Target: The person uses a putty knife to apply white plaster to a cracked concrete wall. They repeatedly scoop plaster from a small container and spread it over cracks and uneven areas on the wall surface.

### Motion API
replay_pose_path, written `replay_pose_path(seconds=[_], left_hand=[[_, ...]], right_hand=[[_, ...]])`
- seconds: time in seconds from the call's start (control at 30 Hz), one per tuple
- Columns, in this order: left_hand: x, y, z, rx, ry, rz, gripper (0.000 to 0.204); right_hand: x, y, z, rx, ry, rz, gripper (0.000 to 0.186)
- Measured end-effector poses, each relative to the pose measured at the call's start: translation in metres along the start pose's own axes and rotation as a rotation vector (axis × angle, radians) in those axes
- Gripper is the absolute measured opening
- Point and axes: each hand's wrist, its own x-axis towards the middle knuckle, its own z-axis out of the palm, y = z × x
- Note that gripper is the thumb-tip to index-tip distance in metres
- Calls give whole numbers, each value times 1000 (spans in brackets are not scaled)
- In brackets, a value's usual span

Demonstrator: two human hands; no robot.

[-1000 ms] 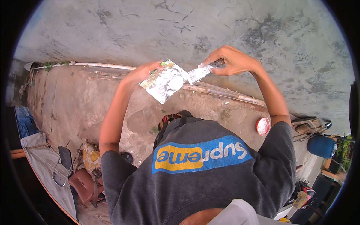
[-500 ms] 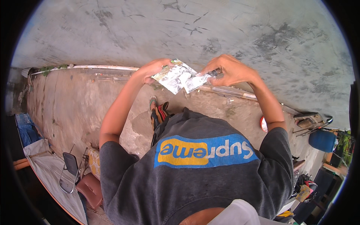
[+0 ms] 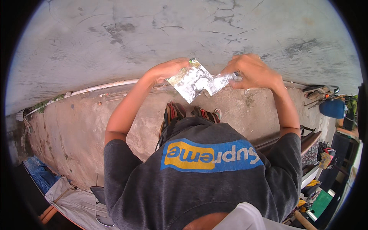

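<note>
A white-smeared plate (image 3: 188, 83), pinched by the left hand (image 3: 168, 71), is held near the wall (image 3: 153, 34); a scraper (image 3: 219, 83), clasped in the curled right hand (image 3: 255, 73), is set at its edge — both are shifted rightward, seemingly carried together.

One left hand (image 3: 171, 70) and one right hand (image 3: 256, 73), two hands in all, at upper centre; one flat plate (image 3: 187, 85) and one scraper (image 3: 219, 84) between them; two striped trouser legs (image 3: 173, 114) at centre; one blue barrel (image 3: 332, 109) at right; one metal-framed chair (image 3: 99, 194) at lower left.
</note>
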Motion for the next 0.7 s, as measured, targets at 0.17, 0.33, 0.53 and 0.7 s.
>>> replay_pose_path(seconds=[0.17,0.33,0.53,0.7], left_hand=[[9,-3,-27,-101,-73,-97,35],[18,9,-31,-6,-105,-80,31],[41,10,-22,-40,-168,-117,27],[103,-31,-21,-241,-268,-170,21]], right_hand=[[4,-47,-12,-343,197,86,24],[11,-74,-1,-713,305,-51,7],[-1,-85,7,-845,285,-145,7],[-22,-90,15,-912,218,-156,7]])
